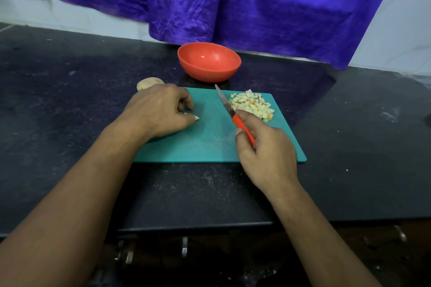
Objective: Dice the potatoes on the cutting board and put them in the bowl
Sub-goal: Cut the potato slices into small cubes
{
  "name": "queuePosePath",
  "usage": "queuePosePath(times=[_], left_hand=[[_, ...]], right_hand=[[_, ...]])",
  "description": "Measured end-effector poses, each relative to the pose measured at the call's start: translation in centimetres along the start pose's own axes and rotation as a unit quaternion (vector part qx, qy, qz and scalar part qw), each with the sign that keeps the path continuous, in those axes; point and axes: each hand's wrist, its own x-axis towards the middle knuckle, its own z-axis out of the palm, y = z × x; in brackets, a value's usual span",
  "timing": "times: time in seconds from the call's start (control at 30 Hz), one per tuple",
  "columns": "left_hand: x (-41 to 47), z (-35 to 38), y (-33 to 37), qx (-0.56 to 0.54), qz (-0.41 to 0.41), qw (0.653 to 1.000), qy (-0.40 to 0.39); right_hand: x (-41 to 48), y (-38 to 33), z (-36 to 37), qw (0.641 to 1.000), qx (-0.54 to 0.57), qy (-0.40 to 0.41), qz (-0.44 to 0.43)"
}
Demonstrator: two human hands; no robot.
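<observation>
A teal rectangular plastic cutting board [205,144] lies on the black stone desk [70,91]. A pile of pale diced potato cubes [253,105] sits at the board's 2 o'clock corner. A red round plastic bowl [210,63] stands just beyond the board at 12 o'clock. The right hand [265,156] grips a red-handled steel knife [240,123]. Its long axis runs from 5 to 11 o'clock, tip toward the bowl. The left hand [161,109] rests at 9 o'clock with fingers curled; whether it pinches anything I cannot tell. A whole brown potato [149,82] lies at 10 o'clock, partly hidden behind it.
</observation>
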Motion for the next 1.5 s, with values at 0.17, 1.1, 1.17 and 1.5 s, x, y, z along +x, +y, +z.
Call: queuePosePath(times=[0.17, 1.1, 1.17, 1.5], left_hand=[[-0.1, 0.3, 0.4, -0.012, 0.017, 1.0, -0.009], [-0.1, 2.1, 1.6, -0.082, 0.052, 0.995, 0.024], [-0.1, 2.2, 1.8, -0.082, 0.047, 0.995, 0.034], [0.0, 1.9, 1.4, -0.055, 0.038, 0.997, 0.046]], right_hand=[[0.0, -0.1, 0.0, 1.0, -0.009, -0.005, 0.002], [-0.1, 0.0, 0.1, 1.0, -0.019, -0.009, -0.011], [-0.1, -0.2, 0.0, 1.0, -0.022, -0.006, -0.012], [-0.4, -1.1, 0.4, 0.995, -0.076, -0.026, -0.057]])
